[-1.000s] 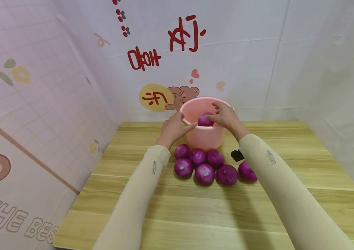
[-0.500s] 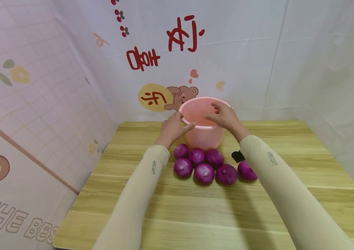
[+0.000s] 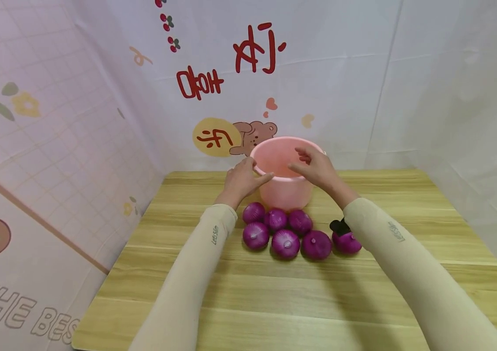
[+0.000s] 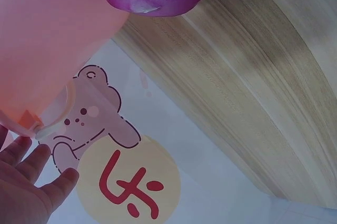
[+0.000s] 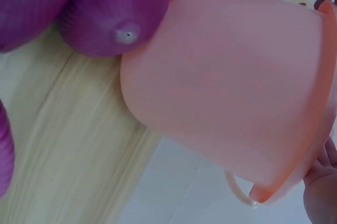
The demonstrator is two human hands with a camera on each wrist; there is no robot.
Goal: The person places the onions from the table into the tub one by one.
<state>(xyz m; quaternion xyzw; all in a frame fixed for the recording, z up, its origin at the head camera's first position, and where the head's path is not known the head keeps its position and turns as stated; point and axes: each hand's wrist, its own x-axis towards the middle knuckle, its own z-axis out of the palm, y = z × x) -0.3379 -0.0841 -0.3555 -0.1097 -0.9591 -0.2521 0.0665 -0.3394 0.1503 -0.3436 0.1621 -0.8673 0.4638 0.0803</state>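
Note:
A pink bucket [image 3: 286,196] stands upright near the back of the table. My left hand [image 3: 241,179] rests at its left rim, thumb along the front edge; in the left wrist view the loosely bent fingers [image 4: 60,187] reach the rim by the handle joint. Over the bucket's right side hovers my right hand [image 3: 318,168], thumb and fingers apart with nothing between them. In front of the bucket sit several purple onions [image 3: 285,244] in two rows, the right-most onion [image 3: 347,243] partly behind my right forearm. The bucket's floor is hidden.
The wooden table [image 3: 266,302] meets a white printed wall cloth [image 3: 353,97] at the back. A similar cloth [image 3: 55,161] hangs along the left side. A small black object [image 3: 339,227] shows by the right wrist, and a pale handle [image 5: 239,190] hangs from the bucket.
The onion seen inside the bucket's mouth by my right hand one second ago has dropped out of sight into the bucket. My right forearm has shifted slightly right; the left hand stays at the rim.

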